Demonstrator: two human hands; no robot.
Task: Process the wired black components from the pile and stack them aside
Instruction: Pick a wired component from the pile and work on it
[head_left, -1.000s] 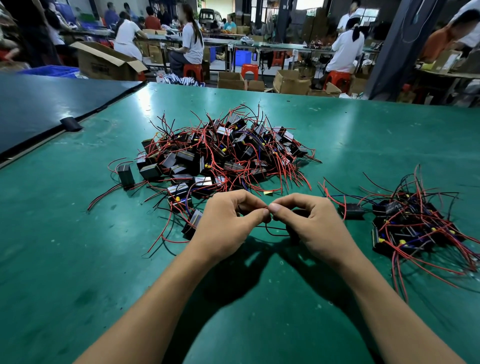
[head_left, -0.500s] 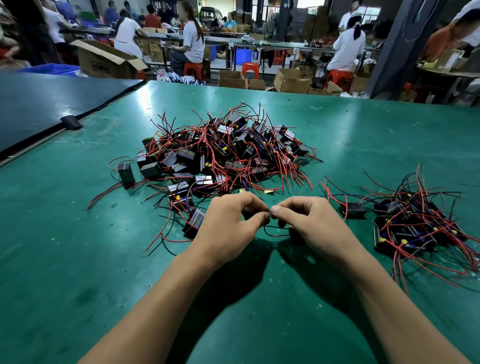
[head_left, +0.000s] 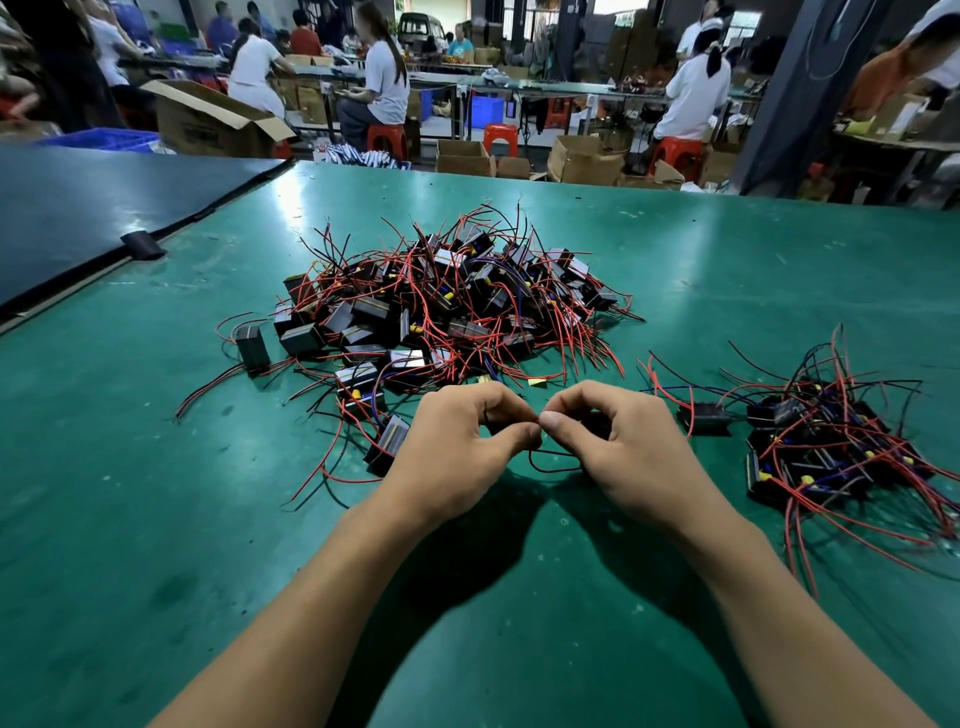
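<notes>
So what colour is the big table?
Green, a teal shade, plain in the head view: table.

Two bare forearms, no sleeves, left hand (head_left: 457, 447), right hand (head_left: 623, 447), short trimmed nails, curled fingers (head_left: 553, 420)

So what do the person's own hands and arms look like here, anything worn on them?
Both the left hand and the right hand are bare: no gloves, rings, watch or wristbands show. The forearms are uncovered up to the bottom edge of the picture, with no sleeve in view. The fingernails look short.

Green table (head_left: 156, 519), red stools (head_left: 387, 139), cardboard boxes (head_left: 208, 122)
</notes>
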